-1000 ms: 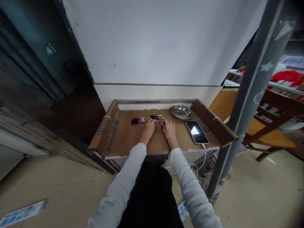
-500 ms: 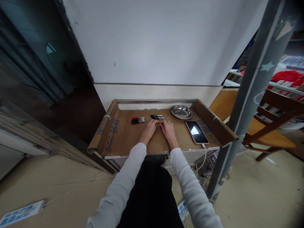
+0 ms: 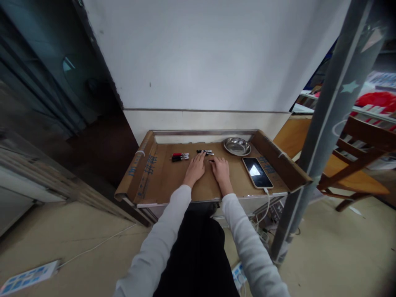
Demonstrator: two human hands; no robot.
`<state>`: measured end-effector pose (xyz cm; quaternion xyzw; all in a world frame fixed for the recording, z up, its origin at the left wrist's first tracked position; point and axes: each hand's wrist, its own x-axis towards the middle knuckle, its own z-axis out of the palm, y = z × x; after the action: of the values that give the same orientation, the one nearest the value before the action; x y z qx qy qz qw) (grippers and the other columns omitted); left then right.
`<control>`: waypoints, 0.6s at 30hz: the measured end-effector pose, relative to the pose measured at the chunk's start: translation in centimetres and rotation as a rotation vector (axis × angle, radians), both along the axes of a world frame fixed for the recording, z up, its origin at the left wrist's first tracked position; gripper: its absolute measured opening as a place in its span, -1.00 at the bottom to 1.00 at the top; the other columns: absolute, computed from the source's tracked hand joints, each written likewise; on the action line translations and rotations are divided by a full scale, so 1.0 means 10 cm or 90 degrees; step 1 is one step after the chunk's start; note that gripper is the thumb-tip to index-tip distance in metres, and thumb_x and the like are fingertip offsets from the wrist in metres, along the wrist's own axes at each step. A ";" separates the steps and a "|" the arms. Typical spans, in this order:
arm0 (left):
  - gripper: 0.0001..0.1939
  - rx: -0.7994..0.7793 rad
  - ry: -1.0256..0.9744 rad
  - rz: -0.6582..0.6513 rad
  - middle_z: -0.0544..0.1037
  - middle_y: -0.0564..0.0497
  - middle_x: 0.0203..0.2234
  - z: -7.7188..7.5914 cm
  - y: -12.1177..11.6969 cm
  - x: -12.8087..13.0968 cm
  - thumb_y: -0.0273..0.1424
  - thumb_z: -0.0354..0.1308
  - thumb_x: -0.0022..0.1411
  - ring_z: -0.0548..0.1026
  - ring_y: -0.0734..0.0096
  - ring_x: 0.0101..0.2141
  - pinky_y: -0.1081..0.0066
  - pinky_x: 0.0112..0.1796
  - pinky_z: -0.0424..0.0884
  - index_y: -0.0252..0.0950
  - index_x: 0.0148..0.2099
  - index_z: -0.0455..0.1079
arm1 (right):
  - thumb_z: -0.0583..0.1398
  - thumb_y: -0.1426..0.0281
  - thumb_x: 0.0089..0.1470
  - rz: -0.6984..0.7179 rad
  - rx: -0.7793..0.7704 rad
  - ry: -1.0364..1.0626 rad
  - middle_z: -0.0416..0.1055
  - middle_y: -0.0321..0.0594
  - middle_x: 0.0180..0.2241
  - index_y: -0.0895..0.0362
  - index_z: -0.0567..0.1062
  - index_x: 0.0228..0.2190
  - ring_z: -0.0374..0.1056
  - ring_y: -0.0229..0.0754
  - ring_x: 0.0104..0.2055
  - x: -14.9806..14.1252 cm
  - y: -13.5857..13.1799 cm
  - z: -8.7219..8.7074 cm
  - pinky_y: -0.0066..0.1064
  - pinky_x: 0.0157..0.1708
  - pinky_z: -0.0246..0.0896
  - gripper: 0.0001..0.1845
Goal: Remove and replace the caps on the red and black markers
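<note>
White cable [image 3: 267, 204] plugged into near end of phone [image 3: 257, 172], lying right of hands on cardboard [image 3: 167, 181]. Left hand [image 3: 195, 168] open, fingers stretched toward black pens [image 3: 204, 152]. Right hand [image 3: 220, 168] curled, seemingly pinching small dark piece [image 3: 211, 161], though blurred. Red and black pens [image 3: 180, 157] left of left hand. Metal bowl [image 3: 236, 146] beyond phone, near back rail [image 3: 201, 132].

from head height, the cardboard-lined table [image 3: 167, 181] is viewed at fairly close range, the camera faced forward and steeply down; the wall [image 3: 204, 53] is taken in beyond, the floor [image 3: 102, 264] below.
</note>
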<state>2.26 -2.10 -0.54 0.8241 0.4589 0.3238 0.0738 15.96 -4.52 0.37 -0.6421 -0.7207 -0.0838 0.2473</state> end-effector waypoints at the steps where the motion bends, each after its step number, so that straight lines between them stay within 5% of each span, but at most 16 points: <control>1: -0.44 0.001 0.027 0.005 0.11 -0.13 0.21 -0.01 0.01 0.00 -0.60 -0.13 0.16 0.06 0.28 0.20 0.17 0.15 0.04 -0.31 0.22 0.00 | -0.03 0.36 0.19 -0.014 0.005 0.004 0.42 -0.12 -0.27 0.12 0.41 -0.23 0.20 -0.11 -0.20 0.00 0.00 0.00 -0.34 -0.23 -0.09 -0.76; 9: -0.50 0.003 0.067 0.061 0.22 -0.15 0.12 -0.03 0.03 0.04 -0.53 -0.11 0.18 0.13 0.20 0.14 0.16 0.09 0.07 -0.32 0.19 0.06 | -0.04 0.40 0.17 -0.099 0.018 0.018 0.42 -0.08 -0.28 0.14 0.40 -0.25 0.20 -0.07 -0.20 0.01 -0.01 0.00 -0.31 -0.24 -0.10 -0.76; 14: -0.71 0.033 0.102 0.106 0.36 -0.16 -0.13 0.05 -0.04 0.04 -0.27 -0.04 0.23 0.26 0.12 -0.06 0.14 -0.06 0.17 -0.28 -0.06 0.31 | -0.05 0.43 0.16 -0.164 0.015 0.031 0.41 -0.04 -0.27 0.16 0.40 -0.26 0.20 -0.04 -0.20 0.03 -0.01 -0.05 -0.29 -0.24 -0.10 -0.76; 18: -0.79 0.042 0.121 0.081 0.39 -0.08 -0.19 0.07 -0.05 0.03 -0.25 -0.02 0.24 0.28 0.21 -0.11 0.22 -0.10 0.17 -0.25 -0.20 0.34 | -0.03 0.43 0.16 -0.166 0.013 0.027 0.41 -0.04 -0.27 0.16 0.39 -0.26 0.20 -0.05 -0.20 0.03 -0.01 -0.05 -0.30 -0.24 -0.10 -0.78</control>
<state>2.60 -2.58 0.19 0.8224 0.5040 0.2633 -0.0178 16.27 -4.61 -0.16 -0.7293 -0.6249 -0.1090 0.2563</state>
